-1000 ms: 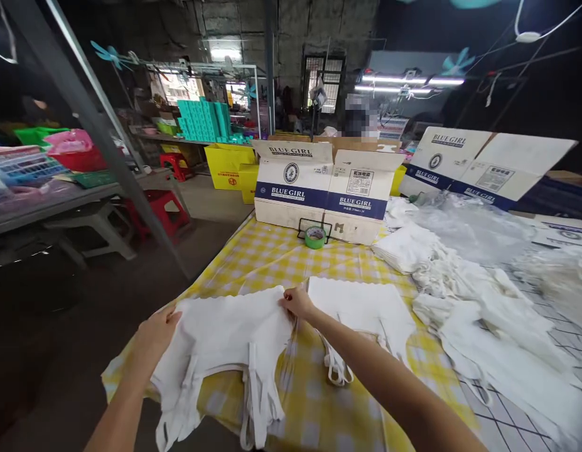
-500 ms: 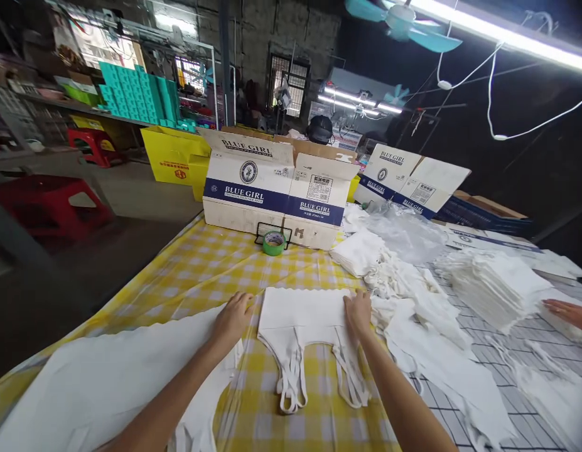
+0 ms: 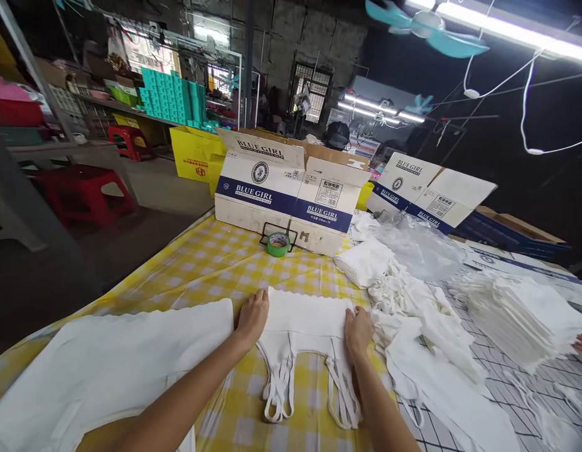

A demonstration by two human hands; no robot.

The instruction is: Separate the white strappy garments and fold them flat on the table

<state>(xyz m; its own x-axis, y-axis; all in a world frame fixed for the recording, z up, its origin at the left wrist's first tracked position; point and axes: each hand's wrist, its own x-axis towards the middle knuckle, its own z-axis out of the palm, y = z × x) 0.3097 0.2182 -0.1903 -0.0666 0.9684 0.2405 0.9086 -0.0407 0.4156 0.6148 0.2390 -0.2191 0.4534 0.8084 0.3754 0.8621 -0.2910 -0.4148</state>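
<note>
Both left hand [image 3: 252, 319] and right hand [image 3: 359, 329] curl against the white strappy top [image 3: 308, 315] between them, can't tell if gripping.

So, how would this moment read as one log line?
left hand: touching strappy white garment, left edge; right hand: same garment, right edge; beyond: green tape roll, printed carton
</note>
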